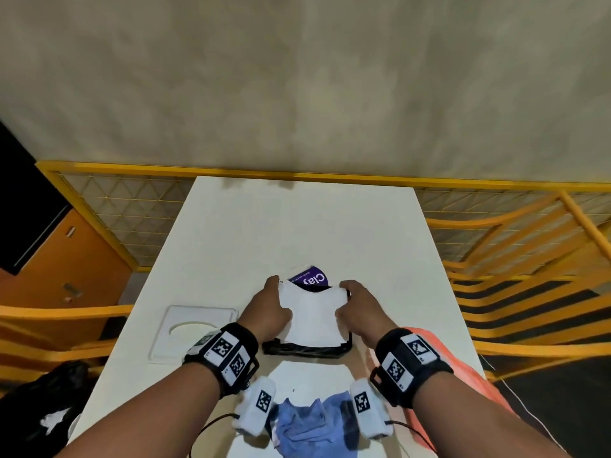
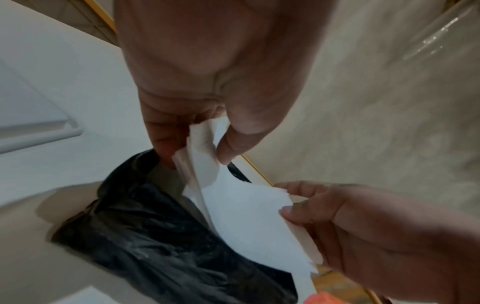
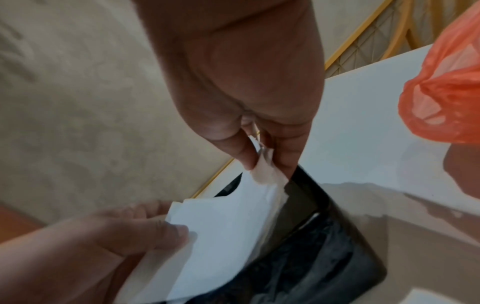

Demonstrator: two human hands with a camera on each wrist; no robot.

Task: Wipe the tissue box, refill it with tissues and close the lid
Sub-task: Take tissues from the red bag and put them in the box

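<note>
Tissue box (image 1: 307, 349) mostly hidden behind tissues (image 1: 312, 317); purple pack (image 1: 310, 278) half covered, lettering partly unreadable.

Both forearms are extended forward; the left hand (image 1: 269, 307) and right hand (image 1: 358, 307) are each pinched on held tissues (image 1: 312, 317).
</note>
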